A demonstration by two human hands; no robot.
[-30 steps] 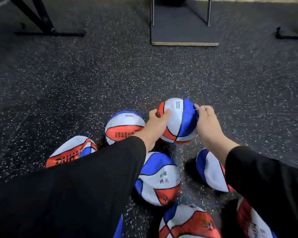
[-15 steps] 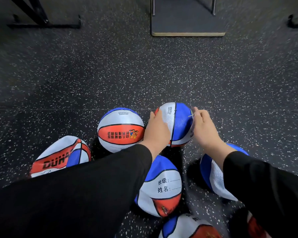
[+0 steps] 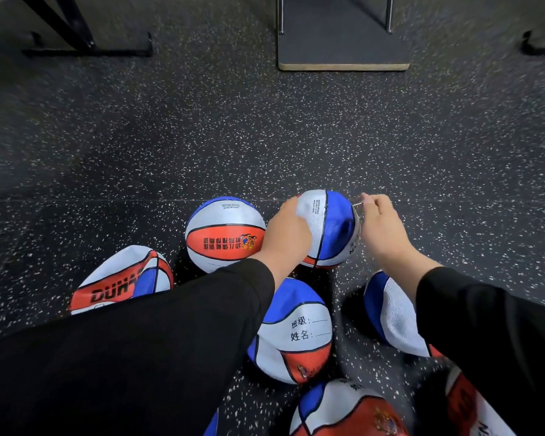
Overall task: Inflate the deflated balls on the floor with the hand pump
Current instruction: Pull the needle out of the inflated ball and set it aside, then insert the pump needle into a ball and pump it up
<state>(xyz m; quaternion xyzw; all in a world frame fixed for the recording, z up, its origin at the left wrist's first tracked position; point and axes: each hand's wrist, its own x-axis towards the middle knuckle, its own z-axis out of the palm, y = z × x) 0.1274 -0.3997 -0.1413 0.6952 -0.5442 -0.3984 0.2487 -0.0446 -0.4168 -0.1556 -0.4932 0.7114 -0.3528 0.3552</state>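
A round red, white and blue ball [image 3: 329, 228] stands on the speckled floor in front of me. My left hand [image 3: 285, 234] grips its left side, fingers curled over the top. My right hand [image 3: 379, 226] pinches a thin metal needle [image 3: 357, 205] at the ball's upper right edge. Several more balls of the same colours lie around it: a round one [image 3: 224, 234] to the left, a flattened one [image 3: 123, 278] at far left, one with a name label [image 3: 296, 332] below, a flattened one [image 3: 390, 313] under my right forearm. No pump shows.
A low dark platform with a wooden edge [image 3: 343, 67] and metal legs stands at the far centre. A black frame foot [image 3: 85, 51] lies at far left, another [image 3: 541, 45] at far right. Two more balls [image 3: 346, 410] lie at the bottom edge.
The held ball has turned, showing more white on its left. My right hand has drawn slightly away to the right with the needle. The view has shifted a little.
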